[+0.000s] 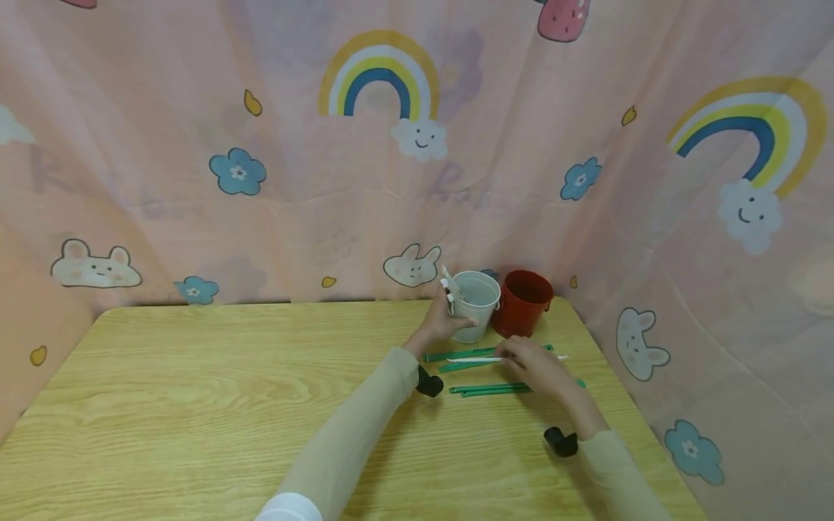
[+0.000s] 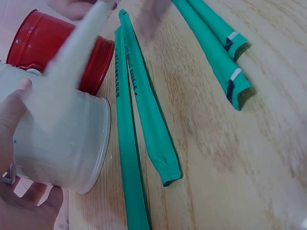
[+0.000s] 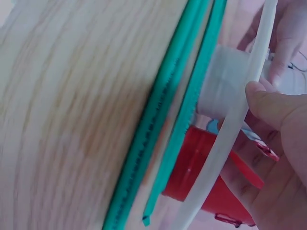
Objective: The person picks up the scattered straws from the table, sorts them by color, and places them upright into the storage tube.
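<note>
Around the side of a white bucket (image 1: 478, 318), my left hand (image 1: 441, 320) grips with the thumb across its front. White slender sticks (image 1: 451, 284) lean out over the bucket's left rim. My right hand (image 1: 536, 365) pinches a long white slender packet (image 3: 235, 117) between thumb and fingers, held level in the head view above green packets. Two long green packets with dark print (image 2: 125, 129) lie just in front of the buckets. Closer to me lies another pair of green packets (image 1: 491, 391), partly hidden by the right hand.
A red bucket (image 1: 519, 315) stands right beside the white one, at the table's back right. Wooden table top (image 1: 228, 405) stretches to the left. A printed curtain (image 1: 293, 181) hangs behind the table and along its right side.
</note>
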A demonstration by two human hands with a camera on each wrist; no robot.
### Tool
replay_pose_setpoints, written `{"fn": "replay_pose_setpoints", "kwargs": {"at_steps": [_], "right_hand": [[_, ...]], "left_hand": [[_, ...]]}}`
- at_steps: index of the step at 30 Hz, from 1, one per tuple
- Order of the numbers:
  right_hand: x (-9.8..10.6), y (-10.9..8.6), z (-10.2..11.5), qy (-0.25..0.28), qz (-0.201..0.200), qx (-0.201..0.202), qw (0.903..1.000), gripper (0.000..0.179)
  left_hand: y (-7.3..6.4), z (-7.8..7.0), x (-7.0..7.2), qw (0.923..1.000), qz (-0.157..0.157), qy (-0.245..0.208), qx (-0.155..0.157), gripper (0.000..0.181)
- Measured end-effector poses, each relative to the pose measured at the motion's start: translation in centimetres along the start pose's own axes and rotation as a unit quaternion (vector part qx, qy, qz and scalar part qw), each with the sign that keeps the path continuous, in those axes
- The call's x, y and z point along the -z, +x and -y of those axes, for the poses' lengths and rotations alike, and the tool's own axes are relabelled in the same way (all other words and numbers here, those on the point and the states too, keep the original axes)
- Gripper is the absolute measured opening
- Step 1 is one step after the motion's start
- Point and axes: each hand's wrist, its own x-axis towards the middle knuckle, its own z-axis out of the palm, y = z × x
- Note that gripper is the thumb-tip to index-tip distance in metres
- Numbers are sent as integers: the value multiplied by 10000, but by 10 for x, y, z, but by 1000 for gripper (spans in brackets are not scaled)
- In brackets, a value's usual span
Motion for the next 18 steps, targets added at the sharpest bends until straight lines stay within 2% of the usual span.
{"fn": "replay_pose_setpoints", "kwargs": {"at_steps": [9, 18], "right_hand": [[15, -6, 5, 218, -251, -147, 9993, 13], [31, -4, 11, 879, -535, -276, 9943, 15]], "left_hand": [[0, -3, 0, 10000, 47, 42, 28, 82], [-1, -4, 0, 10000, 7, 73, -7, 83]]}}
